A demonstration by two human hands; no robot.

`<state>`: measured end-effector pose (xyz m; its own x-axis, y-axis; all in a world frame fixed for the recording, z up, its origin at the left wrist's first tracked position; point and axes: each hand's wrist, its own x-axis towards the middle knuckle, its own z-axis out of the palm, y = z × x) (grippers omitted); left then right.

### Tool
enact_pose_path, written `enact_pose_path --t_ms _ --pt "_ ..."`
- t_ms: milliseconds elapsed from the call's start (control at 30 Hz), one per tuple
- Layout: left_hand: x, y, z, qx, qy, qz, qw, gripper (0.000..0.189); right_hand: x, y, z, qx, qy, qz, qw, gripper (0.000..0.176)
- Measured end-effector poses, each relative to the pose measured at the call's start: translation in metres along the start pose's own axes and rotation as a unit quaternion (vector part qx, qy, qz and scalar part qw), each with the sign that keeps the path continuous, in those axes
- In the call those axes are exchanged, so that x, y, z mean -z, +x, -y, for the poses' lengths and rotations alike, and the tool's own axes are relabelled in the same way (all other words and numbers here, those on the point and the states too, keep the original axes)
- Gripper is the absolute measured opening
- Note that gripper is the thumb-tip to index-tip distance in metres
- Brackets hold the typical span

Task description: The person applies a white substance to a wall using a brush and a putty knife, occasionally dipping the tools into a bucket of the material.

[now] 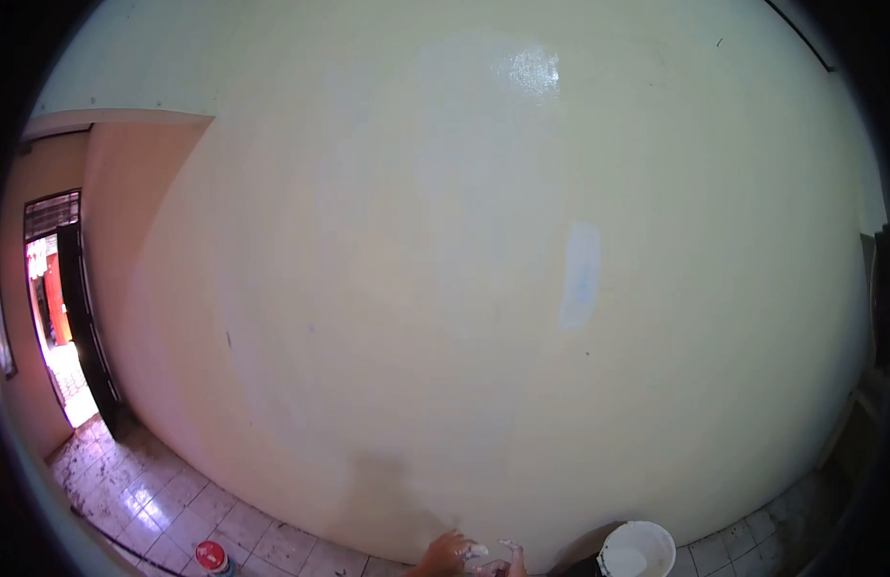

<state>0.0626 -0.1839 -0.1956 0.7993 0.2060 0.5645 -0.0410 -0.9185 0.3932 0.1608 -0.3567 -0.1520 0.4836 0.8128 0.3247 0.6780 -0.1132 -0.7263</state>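
Note:
Low in the view, my left hand is in front of the wall, its fingers pointing right with white smears on the tips. Just to its right is my right hand, cut off by the frame's lower edge. A finger of it stands up, apart from the others, and white stuff coats it too. I see no object in either hand. The cream wall rises behind them, with a pale patch right of its middle and a wet, shiny patch near the top.
A white bucket stands on the right of my hands. Far to the left, a container with a red lid sits on the tiled floor. A dark door stands open at the left. Dark items line the right edge.

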Motion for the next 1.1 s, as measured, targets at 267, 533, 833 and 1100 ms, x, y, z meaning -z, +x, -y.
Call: enact_pose_path --t_ms 267,533,833,1100 --pt "-0.107 -0.154 -0.141 0.241 0.003 0.069 0.968 0.021 0.022 -0.182 -0.003 0.074 -0.172 0.031 0.982 0.023" --pt "-0.037 -0.228 -0.296 0.441 -0.039 -0.011 0.897 0.053 0.038 -0.274 0.017 0.091 -0.118 0.003 0.989 0.022" --pt "0.028 -0.390 -0.440 0.572 0.025 0.028 0.819 0.067 0.078 -0.417 0.017 0.013 -0.118 0.091 0.989 0.028" --pt "-0.019 -0.625 -0.569 0.556 0.082 0.036 0.826 0.038 0.120 -0.550 0.059 -0.038 -0.132 0.112 0.984 0.026"
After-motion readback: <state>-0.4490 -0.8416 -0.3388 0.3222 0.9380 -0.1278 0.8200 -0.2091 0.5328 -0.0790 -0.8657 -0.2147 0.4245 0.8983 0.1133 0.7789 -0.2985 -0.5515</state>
